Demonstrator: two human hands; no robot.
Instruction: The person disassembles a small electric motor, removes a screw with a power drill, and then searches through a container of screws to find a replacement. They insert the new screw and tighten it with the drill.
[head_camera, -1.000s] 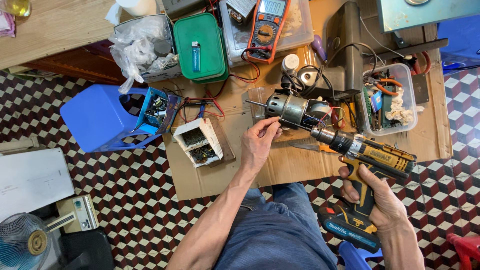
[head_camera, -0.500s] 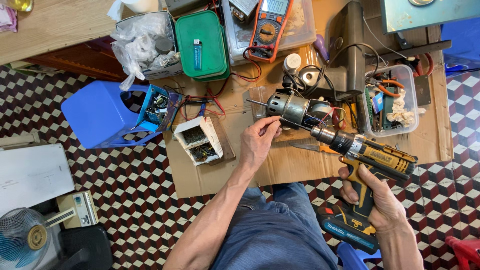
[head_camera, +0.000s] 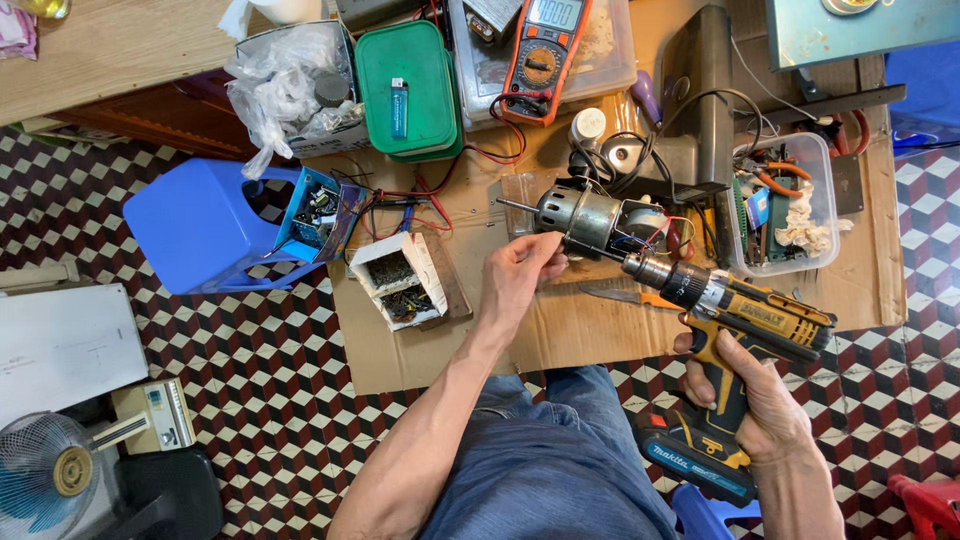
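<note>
The left hand (head_camera: 520, 275) pinches the grey electric motor (head_camera: 585, 218) steady near the cardboard sheet's (head_camera: 600, 330) middle, so the cordless drill (head_camera: 735, 320), clamped in the right hand (head_camera: 765, 400), bears squarely on it.

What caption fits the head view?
Left hand steadies a small electric motor while right hand holds a yellow cordless drill against it.

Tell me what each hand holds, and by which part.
Right hand: yellow-black cordless drill, by its handle. Left hand: fingertips at the grey metal electric motor, near its lower edge.
</note>
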